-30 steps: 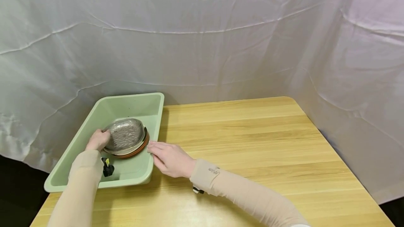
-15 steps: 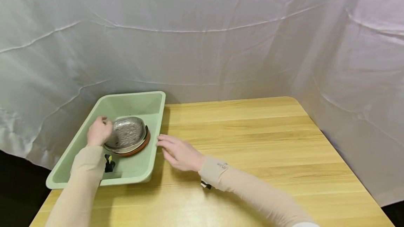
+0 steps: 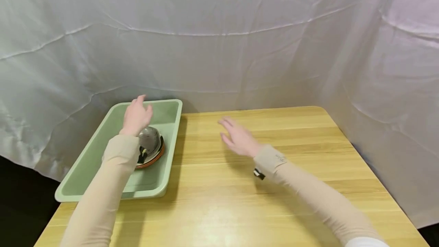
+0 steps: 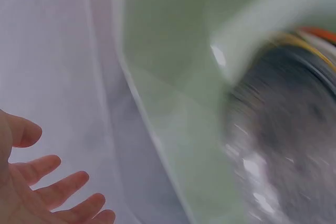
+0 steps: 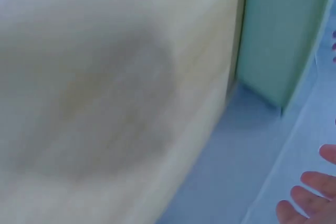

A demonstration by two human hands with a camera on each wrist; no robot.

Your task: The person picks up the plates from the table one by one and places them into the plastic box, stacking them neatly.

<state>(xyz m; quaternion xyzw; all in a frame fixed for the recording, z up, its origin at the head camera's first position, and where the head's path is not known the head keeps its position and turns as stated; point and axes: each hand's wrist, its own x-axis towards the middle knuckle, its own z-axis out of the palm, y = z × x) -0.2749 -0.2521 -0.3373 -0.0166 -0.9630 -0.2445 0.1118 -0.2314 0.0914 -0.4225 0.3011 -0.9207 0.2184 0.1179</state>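
Note:
My left hand point(image 3: 135, 116) hovers above the far part of a pale green tub point(image 3: 175, 136), fingers extended and holding nothing. Inside the tub lies a stack topped by a shiny grey, textured oval dish point(image 3: 149, 137), partly covered by my left wrist. Beneath it show a pale rim and an orange-brown edge point(image 3: 156, 161). The left wrist view has the dish point(image 4: 289, 129) blurred on the right, apart from the spread fingers point(image 4: 63, 190). To the right of the tub, my right hand point(image 3: 241, 138) is raised over the wooden table with loose, empty fingers.
The wood-grain table point(image 3: 219, 197) stretches right of the tub, and the tub covers its left rear corner. Pale grey cloth point(image 3: 219, 60) hangs behind and along the right side. A small black device point(image 3: 259, 174) is strapped under the right wrist.
My left hand has left the dish's left side, rising and moving forward and right. My right hand has come away from the tub's rim toward the right and back. The stack stays put.

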